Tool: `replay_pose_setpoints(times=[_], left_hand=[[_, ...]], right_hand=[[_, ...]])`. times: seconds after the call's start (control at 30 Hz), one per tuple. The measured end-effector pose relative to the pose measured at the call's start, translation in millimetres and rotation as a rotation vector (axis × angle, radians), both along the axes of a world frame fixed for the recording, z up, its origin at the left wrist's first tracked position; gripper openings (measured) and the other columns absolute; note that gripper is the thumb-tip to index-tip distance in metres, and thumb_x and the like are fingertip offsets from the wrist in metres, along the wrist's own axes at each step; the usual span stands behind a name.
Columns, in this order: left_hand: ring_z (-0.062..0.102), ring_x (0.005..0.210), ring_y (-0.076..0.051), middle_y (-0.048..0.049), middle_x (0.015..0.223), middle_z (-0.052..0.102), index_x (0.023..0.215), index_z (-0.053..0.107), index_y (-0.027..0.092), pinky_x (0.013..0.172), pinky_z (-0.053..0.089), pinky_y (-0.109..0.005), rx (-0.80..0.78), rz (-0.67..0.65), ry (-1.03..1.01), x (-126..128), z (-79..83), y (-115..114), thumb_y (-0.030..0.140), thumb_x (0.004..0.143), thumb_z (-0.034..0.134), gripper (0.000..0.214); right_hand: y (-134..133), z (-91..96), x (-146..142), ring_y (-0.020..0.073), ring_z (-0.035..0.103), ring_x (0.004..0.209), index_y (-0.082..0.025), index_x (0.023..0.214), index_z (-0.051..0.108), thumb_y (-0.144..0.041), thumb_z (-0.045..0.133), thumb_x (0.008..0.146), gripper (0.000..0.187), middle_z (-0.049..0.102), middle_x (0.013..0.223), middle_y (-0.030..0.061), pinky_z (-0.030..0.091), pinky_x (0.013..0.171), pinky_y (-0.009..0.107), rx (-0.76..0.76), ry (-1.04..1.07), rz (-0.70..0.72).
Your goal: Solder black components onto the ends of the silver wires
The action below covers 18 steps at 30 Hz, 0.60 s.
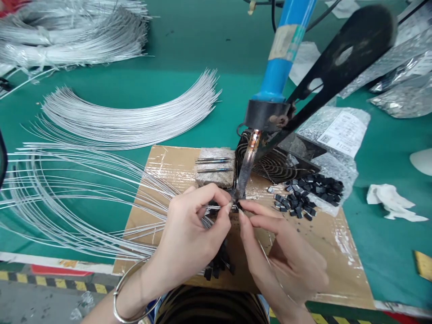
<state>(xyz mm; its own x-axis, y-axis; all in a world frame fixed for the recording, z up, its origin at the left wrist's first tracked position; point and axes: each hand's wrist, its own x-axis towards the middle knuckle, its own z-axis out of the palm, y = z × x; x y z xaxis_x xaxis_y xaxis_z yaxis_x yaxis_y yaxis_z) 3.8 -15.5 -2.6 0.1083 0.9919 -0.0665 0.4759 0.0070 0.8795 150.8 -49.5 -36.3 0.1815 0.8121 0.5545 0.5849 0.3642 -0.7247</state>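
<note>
Thumb and forefinger of my left hand (194,229) are pinched on the end of a thin white wire, just under the tip of the soldering iron (245,173). My right hand (280,247) is closed close beside it, fingertips almost meeting the left ones. A thin silvery strand of solder wire (266,256) runs across the right palm. Something small and dark shows at the right fingertips, too hidden to make out. The iron has a blue handle and is held tip-down by a black metal stand (340,58). Wires with black ends (219,263) lie below my left hand.
Small black blocks (299,198) lie piled right of the iron on the cardboard (337,265). A worn pad (214,166) carries metal pins. Loose white wires (84,198) fan out left, with a wire bundle (135,121) behind. Bubble-wrap bags (344,130) and crumpled tissue (391,200) lie right.
</note>
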Motion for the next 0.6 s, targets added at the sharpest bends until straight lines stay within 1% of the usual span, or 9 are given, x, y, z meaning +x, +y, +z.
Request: replay_pose_setpoints(times=[0.27, 0.47, 0.6], left_hand=[[0.053, 0.066, -0.014, 0.0002, 0.083, 0.073, 0.079, 0.066, 0.022, 0.058, 0.041, -0.028, -0.002, -0.003, -0.01, 0.4, -1.5, 1.4, 0.013, 0.089, 0.06, 0.015], [0.051, 0.062, -0.012, 0.002, 0.084, 0.073, 0.077, 0.065, 0.021, 0.056, 0.04, -0.027, -0.019, 0.01, -0.018, -0.7, -3.0, 1.7, 0.013, 0.088, 0.061, 0.014], [0.053, 0.063, -0.012, 0.0023, 0.084, 0.073, 0.078, 0.065, 0.022, 0.058, 0.041, -0.028, -0.01, 0.01, -0.017, -0.1, -5.1, 1.4, 0.013, 0.088, 0.061, 0.013]], right_hand=[[-0.1, 0.9, -0.8, 0.0185, 0.082, 0.08, -0.02, 0.091, 0.072, 0.001, 0.076, 0.084, 0.023, 0.083, 0.093, 0.0033, 0.069, 0.077, 0.027, 0.007, 0.014, -0.009], [-3.0, -5.0, 2.2, 0.0144, 0.08, 0.089, -0.017, 0.091, 0.071, 0.003, 0.076, 0.082, 0.022, 0.082, 0.099, 0.0046, 0.063, 0.083, 0.022, -0.038, 0.09, 0.061], [-4.9, -7.2, 3.0, 0.014, 0.08, 0.09, -0.018, 0.091, 0.071, 0.002, 0.076, 0.082, 0.022, 0.082, 0.102, 0.0041, 0.061, 0.081, 0.021, -0.073, 0.128, 0.076]])
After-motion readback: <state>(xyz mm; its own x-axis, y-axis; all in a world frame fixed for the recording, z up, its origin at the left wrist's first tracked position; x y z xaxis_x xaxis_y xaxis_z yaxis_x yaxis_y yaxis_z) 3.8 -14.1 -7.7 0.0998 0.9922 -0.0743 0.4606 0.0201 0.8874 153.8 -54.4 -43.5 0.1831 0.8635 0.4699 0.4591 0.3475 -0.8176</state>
